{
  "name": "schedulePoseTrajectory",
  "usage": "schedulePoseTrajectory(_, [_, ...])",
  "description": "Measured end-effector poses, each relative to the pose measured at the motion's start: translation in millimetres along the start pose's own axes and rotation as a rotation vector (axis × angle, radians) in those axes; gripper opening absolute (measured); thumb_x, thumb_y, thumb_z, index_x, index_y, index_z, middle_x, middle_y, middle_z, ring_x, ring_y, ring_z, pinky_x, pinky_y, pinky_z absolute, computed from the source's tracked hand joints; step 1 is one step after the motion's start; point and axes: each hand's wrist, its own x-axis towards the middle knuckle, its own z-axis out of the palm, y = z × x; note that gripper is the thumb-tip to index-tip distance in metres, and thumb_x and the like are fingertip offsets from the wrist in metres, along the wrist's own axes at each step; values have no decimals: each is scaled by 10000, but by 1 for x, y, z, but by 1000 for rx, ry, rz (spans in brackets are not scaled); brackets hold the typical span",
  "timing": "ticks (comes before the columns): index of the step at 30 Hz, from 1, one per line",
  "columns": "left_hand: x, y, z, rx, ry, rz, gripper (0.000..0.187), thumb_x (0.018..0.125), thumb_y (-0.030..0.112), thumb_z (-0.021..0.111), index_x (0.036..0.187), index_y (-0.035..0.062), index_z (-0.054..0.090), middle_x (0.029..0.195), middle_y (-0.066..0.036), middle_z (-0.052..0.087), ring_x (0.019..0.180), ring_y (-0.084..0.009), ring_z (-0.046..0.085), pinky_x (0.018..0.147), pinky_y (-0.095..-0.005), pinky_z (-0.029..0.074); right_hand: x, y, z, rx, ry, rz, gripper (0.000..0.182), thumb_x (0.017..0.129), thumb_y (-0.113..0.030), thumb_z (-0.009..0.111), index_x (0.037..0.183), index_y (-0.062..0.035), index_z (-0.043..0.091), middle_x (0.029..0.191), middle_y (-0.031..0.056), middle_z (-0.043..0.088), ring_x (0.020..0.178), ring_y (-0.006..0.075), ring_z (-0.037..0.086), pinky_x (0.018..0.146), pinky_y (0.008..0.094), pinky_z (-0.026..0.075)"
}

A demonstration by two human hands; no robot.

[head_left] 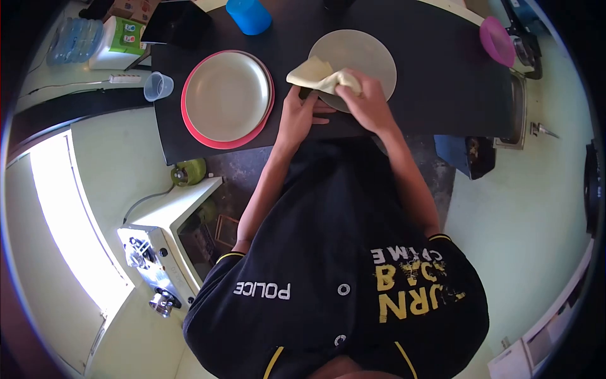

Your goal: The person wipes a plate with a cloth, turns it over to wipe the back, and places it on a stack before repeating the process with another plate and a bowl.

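Note:
A pale yellow cloth (315, 77) is bunched in my right hand (368, 106), its loose end folded out to the left. Beneath the cloth lies a round grey-beige plate (369, 54) on the black table. My left hand (302, 115) is at the plate's near left edge, under the loose end of the cloth, with its fingers stretched apart. Whether those fingertips touch the plate or the cloth is hard to see. To the left, a grey-beige plate (227, 95) is stacked on a larger red plate (201, 139).
On the black table (442, 82) stand a blue cup (249, 16) and a black box (177, 24) at the back. A clear plastic cup (158, 86) is by the left edge. A pink bowl (497, 42) sits at the right, near the sink (519, 114).

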Motion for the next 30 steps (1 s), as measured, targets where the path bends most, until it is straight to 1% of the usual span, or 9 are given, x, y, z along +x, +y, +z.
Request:
schedulePoseTrajectory(1, [0, -1, 3, 28, 22, 26, 511, 1108, 184, 532, 1553, -1, 362, 1083, -218, 766, 925, -288, 801, 676, -338, 652, -4, -7, -6, 111, 103, 6, 307, 948, -212, 726, 1170, 0, 712, 1009, 94, 750, 917, 164, 711, 864, 327, 560])
schedulePoseTrajectory(4, [-1, 8, 12, 147, 100, -32, 586, 1072, 134, 594, 1570, 3, 314, 1002, -193, 781, 854, -280, 806, 605, -324, 641, 0, -2, -40, 611, 251, 189, 308, 943, -212, 777, 1142, 16, 717, 1024, 80, 755, 933, 160, 716, 844, 322, 570])
schedulePoseTrajectory(6, [0, 15, 16, 188, 91, -66, 660, 1053, 103, 624, 1584, -9, 248, 1026, -222, 764, 855, -287, 805, 620, -339, 655, 5, -25, -56, 645, 348, 41, 289, 922, -159, 826, 1114, 25, 713, 1061, 79, 751, 959, 147, 719, 829, 326, 582])
schedulePoseTrajectory(7, [0, 16, 18, 189, 94, -71, 677, 1048, 93, 631, 1588, -8, 234, 1029, -227, 762, 854, -289, 805, 618, -337, 655, 12, -16, -66, 411, 362, 56, 300, 910, -73, 814, 1173, 0, 691, 1104, 111, 765, 955, 226, 760, 841, 359, 599])
schedulePoseTrajectory(10, [6, 11, 19, 138, 103, -52, 709, 1032, 39, 625, 1604, 9, 209, 1020, -237, 759, 837, -297, 803, 617, -354, 663, 48, 7, -57, -281, 395, -572, 353, 899, -41, 771, 1238, -43, 671, 1118, 142, 762, 982, 338, 752, 853, 406, 603])
schedulePoseTrajectory(17, [7, 11, 20, 6, 150, -39, 724, 1018, -33, 591, 1622, 23, 196, 1009, -233, 753, 823, -295, 799, 659, -348, 680, 50, 11, -27, -303, -315, -401, 259, 886, 34, 662, 1135, -25, 622, 1237, 154, 711, 1160, 401, 654, 951, 488, 534])
schedulePoseTrajectory(23, [5, 5, 19, 51, 193, -1, 726, 1020, 24, 664, 1621, 23, 257, 1016, -202, 764, 858, -266, 800, 706, -327, 683, 38, -3, -67, -279, -679, -157, 184, 906, 13, 648, 1069, -21, 569, 1039, 162, 707, 1013, 409, 670, 814, 487, 516])
schedulePoseTrajectory(26, [3, 7, 25, 31, 235, 14, 695, 1021, 48, 679, 1606, 8, 305, 1010, -199, 768, 832, -259, 798, 704, -323, 683, 27, 13, -82, -270, -681, -438, 216, 898, -8, 678, 1068, -23, 546, 983, 174, 700, 971, 411, 674, 774, 459, 507])
schedulePoseTrajectory(30, [2, 7, 29, 38, 252, 9, 687, 1030, 23, 650, 1609, -10, 281, 964, -217, 766, 801, -256, 796, 679, -324, 682, 33, -1, -121, -200, -779, -263, 188, 896, -47, 674, 1046, -30, 561, 874, 161, 677, 822, 340, 692, 732, 439, 509])
